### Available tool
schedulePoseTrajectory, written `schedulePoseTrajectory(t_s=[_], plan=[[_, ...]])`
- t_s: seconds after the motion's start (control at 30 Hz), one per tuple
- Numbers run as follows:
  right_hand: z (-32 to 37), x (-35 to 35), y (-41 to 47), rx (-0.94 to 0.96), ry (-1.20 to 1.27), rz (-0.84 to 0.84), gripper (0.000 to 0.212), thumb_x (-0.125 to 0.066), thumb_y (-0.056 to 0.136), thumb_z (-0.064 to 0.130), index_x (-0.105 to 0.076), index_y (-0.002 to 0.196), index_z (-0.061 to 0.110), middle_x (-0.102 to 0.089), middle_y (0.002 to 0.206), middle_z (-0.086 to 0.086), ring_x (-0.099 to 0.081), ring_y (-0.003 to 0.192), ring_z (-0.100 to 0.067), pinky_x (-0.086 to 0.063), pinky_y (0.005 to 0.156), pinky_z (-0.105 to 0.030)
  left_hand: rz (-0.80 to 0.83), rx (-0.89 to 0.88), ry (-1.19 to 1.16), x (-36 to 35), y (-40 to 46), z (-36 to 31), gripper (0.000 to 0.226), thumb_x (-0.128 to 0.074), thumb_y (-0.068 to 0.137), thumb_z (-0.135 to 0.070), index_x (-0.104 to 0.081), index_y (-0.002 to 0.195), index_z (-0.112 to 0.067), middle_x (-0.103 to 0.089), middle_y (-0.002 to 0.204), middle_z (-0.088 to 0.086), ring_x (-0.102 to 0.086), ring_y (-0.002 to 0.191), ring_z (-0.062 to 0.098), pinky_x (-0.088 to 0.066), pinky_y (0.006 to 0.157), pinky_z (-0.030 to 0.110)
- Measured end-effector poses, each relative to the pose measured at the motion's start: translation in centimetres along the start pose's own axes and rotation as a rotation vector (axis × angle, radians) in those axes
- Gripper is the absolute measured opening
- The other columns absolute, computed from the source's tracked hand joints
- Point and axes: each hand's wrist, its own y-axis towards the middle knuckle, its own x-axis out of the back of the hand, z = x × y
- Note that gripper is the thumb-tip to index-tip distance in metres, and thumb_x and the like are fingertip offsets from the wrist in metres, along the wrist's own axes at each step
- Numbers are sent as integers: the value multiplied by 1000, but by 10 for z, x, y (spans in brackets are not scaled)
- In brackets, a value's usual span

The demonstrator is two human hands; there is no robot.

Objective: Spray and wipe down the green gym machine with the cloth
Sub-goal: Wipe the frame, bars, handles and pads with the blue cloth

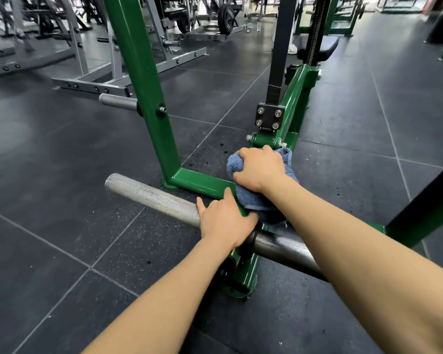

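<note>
**Both hands low on the green frame, cloth under the right**

Hands first: the right hand (260,168) is curled over a bunched blue cloth (251,200), fingers gripping its top and pressing it down onto the low horizontal bar of the green gym machine (138,60). The left hand (224,221) lies mostly flat, fingers relaxed and spread over the inner end of a knurled steel peg (149,194), thumb pointing up toward the cloth's edge; it holds nothing.

By size, the dark rubber tile floor (62,162) fills most of the view, with pale seams running diagonally. On it stands the green gym machine: a tall slanted upright on the left meets the low base bar at a welded corner, and a second green beam runs away toward the upper right, carrying a black bracket with four bolts (269,118). The steel peg juts out to the left from the near green foot, just beside the base bar. A shorter grey peg (118,101) sticks out from the slanted upright higher up. Grey racks (92,83) and a black weight plate (226,19) stand well apart in the background. The cloth sits where the base bar passes beneath the right wrist, touching the green paint.
</note>
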Motion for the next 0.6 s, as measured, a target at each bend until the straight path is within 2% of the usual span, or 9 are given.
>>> schedulePoseTrajectory(t_s=[0.1,0.2,0.23,0.3,0.37,0.5,0.6], plan=[[1,2,-17,77,63,26,27,-59,78,41,-51,96,21,-63,103,-2,-51,103,-30,-38,74,-35,29,1,10,1,-1,0,66,-45,79,-58,-43,130,-16,-66,106,-1,-56,113,25,-5,115,55],[-3,-2,-38,168,184,29,33,-60,73,41,-56,99,21,-65,98,-1,-53,98,-28,-47,79,-38,37,-29,52,3,-4,0,60,-44,80,-56,-49,128,-20,-61,113,0,-56,111,24,-4,116,56],[-6,-4,-40,173,220,20,37,-60,72,41,-59,104,22,-66,100,-1,-54,98,-28,-48,82,-39,34,-21,38,5,-4,-1,68,-44,80,-56,-42,136,-17,-62,113,1,-56,112,24,-3,117,55],[-10,-5,-31,143,237,16,42,-59,73,40,-59,111,23,-66,104,-1,-54,103,-27,-48,84,-40,34,12,-7,7,-4,-3,91,-48,80,-54,-14,151,-7,-67,106,2,-56,113,23,-2,118,51],[-8,-3,-10,68,157,19,40,-59,76,39,-59,113,22,-65,108,-3,-53,107,-28,-47,81,-36,38,21,-28,8,-5,-3,100,-48,82,-53,6,152,-7,-69,98,3,-57,113,23,-2,119,48],[2,-2,14,-2,12,29,39,-58,80,40,-57,115,23,-63,112,-2,-49,110,-28,-35,74,-34,24,29,-43,10,-4,-5,101,-47,84,-54,11,152,-7,-70,96,2,-56,114,22,-2,120,45],[-4,-7,5,-3,97,1,44,-60,77,42,-58,119,27,-65,110,-2,-51,110,-29,-41,80,-35,70,23,-68,10,-4,-3,96,-45,84,-50,7,152,-7,-70,103,6,-55,117,24,-3,120,44]])
